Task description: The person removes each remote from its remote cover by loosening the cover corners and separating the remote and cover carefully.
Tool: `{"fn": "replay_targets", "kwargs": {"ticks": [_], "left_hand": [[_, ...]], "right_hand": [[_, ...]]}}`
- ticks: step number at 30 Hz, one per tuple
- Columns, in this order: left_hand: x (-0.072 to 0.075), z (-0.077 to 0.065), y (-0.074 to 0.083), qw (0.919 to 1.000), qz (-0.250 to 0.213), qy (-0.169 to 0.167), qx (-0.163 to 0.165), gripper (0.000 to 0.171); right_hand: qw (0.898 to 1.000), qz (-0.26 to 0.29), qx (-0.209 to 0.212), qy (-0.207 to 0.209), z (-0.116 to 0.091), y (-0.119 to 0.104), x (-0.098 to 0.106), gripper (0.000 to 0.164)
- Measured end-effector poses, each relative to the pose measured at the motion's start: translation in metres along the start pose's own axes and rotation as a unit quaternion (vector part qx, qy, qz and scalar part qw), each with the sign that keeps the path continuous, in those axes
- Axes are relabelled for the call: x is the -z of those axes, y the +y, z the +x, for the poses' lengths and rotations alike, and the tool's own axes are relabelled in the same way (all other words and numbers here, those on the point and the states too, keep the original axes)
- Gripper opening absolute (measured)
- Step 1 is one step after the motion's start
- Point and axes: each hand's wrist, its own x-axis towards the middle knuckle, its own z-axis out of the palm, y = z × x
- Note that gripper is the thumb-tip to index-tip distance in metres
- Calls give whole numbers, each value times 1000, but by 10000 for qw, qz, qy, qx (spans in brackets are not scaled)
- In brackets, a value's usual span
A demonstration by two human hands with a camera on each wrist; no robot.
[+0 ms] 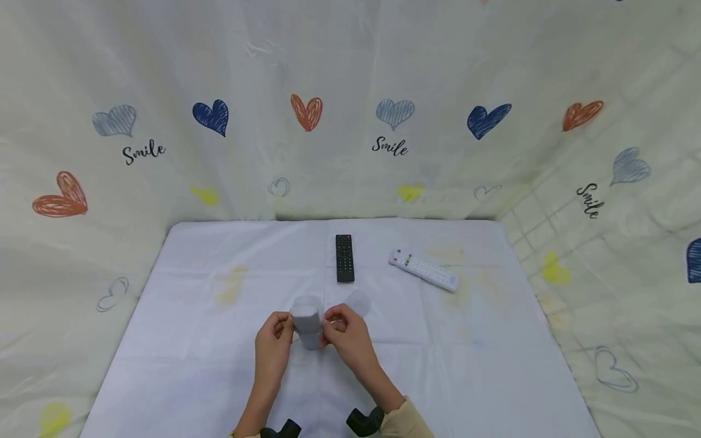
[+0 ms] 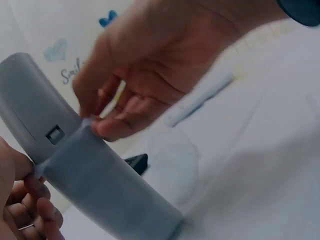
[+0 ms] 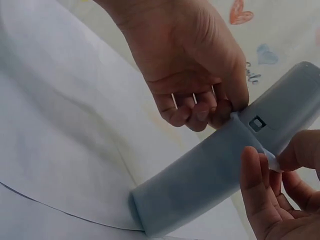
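Observation:
A pale grey remote control (image 1: 306,309) stands on end, tilted, at the near middle of the table, its back with a small square latch showing in both wrist views. Around its lower part is a translucent sleeve (image 3: 192,185), whose upper edge lies just below the latch. My left hand (image 1: 274,344) pinches that edge on the left between thumb and finger. On the opposite side my right hand (image 1: 348,337) pinches a pulled-out bit of the same edge, seen clearly in the right wrist view. The sleeve's lower end is down at the white cloth.
Beyond the hands lies a black remote control (image 1: 345,258), and a white remote control (image 1: 423,269) rests slantwise to its right. A clear, thin plastic piece (image 1: 359,301) lies just behind my right hand. White cloth (image 1: 471,365) covers the table; a heart-printed curtain (image 1: 339,164) hangs behind.

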Motion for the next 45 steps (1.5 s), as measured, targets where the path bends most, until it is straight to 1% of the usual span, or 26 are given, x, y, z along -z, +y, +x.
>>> {"fn": "replay_targets", "kwargs": {"ticks": [4, 8, 10, 14, 20, 23, 26, 28, 30, 34, 38, 41, 45], "left_hand": [[-4, 3, -7, 9973, 541, 306, -389, 10], [-8, 4, -15, 9916, 1029, 468, -622, 6], [-9, 4, -19, 9883, 1252, 529, -694, 5], [-11, 4, -28, 9836, 1513, 636, -750, 4], [-15, 7, -38, 9774, 1786, 704, -883, 6], [-17, 8, -44, 9708, 2060, 759, -967, 8], [-19, 7, -52, 9619, 2399, 800, -1042, 9], [-20, 6, -56, 9569, 2567, 819, -1078, 8], [-22, 6, -60, 9540, 2658, 845, -1104, 8], [-24, 8, -64, 9520, 2715, 833, -1143, 10], [-25, 11, -66, 9499, 2760, 824, -1210, 12], [-23, 11, -68, 9473, 2806, 878, -1269, 14], [-21, 9, -67, 9416, 2926, 930, -1383, 16]], "right_hand": [[9986, -470, 104, 216, 4, 2, -3, 11], [9980, -561, 13, 276, 7, 10, -3, 10], [9978, -583, -85, 300, 8, 16, -3, 11], [9968, -701, -139, 346, 10, 25, -4, 11], [9951, -871, 72, 452, 14, 36, -6, 10], [9925, -1099, 120, 522, 16, 43, -7, 9], [9901, -1296, 62, 528, 15, 51, -7, 6], [9867, -1519, 118, 565, 14, 55, -7, 6], [9818, -1771, 216, 656, 13, 58, -7, 6], [9654, -2339, 579, 1000, 14, 61, -7, 8], [9538, -2617, 808, 1239, 14, 65, -9, 12], [9463, -2792, 930, 1339, 14, 68, -11, 13], [9341, -3120, 1027, 1397, 13, 73, -14, 14]]}}
